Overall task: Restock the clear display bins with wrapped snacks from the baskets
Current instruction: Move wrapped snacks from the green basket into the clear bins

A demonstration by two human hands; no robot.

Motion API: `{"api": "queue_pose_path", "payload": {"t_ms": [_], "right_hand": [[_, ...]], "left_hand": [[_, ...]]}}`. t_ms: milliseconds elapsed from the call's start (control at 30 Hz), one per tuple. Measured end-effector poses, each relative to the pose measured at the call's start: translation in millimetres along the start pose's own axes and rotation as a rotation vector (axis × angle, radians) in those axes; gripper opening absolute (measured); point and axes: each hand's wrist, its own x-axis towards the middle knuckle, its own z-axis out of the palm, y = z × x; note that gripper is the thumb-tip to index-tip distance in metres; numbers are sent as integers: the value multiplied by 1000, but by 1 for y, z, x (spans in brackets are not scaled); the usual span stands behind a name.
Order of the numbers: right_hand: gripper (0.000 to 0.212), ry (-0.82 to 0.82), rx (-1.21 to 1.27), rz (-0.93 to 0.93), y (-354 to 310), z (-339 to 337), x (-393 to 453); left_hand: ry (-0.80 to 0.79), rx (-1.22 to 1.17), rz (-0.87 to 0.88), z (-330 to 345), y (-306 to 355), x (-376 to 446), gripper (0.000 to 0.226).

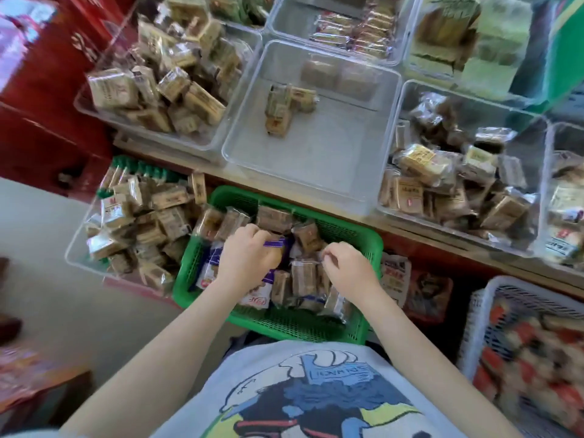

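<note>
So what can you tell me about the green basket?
The green basket is plastic, with mesh walls full of little holes and a thick rim. It sits right in front of the person, below the shelf of clear bins, tipped a little in the view. Brown wrapped snacks and some white-and-purple packets fill it. The left hand and right hand both reach in and grip wrappers.

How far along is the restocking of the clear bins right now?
Done: the left bin and right bin look heaped. In hand: both the left hand and right hand grip wrapped snacks in the green basket. Left: the middle bin holds only a few packs.
</note>
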Motion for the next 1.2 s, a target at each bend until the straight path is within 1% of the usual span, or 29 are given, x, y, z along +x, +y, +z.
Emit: {"api": "queue_pose_path", "payload": {"t_ms": [100, 167, 267, 333, 367, 433, 533, 600, 667, 733, 767, 833, 900, 1000, 1067, 1100, 1200], "right_hand": [[20, -101, -48, 23, -12, 27, 9], [19, -158, -84, 33, -21, 42, 12], [20, -228, -149, 38, -35, 56, 16], [22, -250, -170, 45, -43, 62, 17], [23, -250, -172, 47, -46, 63, 17], [23, -233, -168, 44, -51, 64, 16], [25, -197, -126, 33, -60, 59, 16], [37, -130, -46, 18, -68, 49, 15], [62, -76, 57, -46, -76, 35, 13], [81, -63, 33, -167, -81, 18, 11], [83, -52, -24, -220, -81, 10, 11], [80, 7, -130, -246, -80, -9, 7], [74, 125, -162, -246, -74, -29, -1], [67, 294, -221, -210, -55, -61, -16], [65, 385, -247, -116, -35, -84, -24], [64, 443, -218, -49, -23, -96, -28], [61, 675, -26, 162, 13, -128, -39]], "left_hand": [[-71, 14, -160, 8, -38, -20, 50], [-124, 17, -227, 15, -53, -27, 60], [-265, 39, -232, 26, -60, -31, 80], [-322, 82, -207, 32, -59, -33, 90], [-317, 108, -200, 34, -58, -34, 89], [-271, 138, -202, 36, -55, -36, 77], [-173, 90, -164, 26, -52, -36, 63], [-117, 43, -66, 15, -49, -34, 62], [-64, -28, 42, -1, -41, -28, 66], [-33, -136, 111, -21, -24, -20, 70], [-33, -182, 132, -32, -13, -15, 73], [-41, -235, 180, -52, 12, -4, 78], [-26, -261, 270, -64, 39, 6, 80], [74, -262, 440, -68, 73, 25, 79], [120, -222, 458, -63, 92, 45, 80], [119, -181, 447, -60, 100, 55, 81], [11, 6, 393, -49, 120, 77, 81]]}}
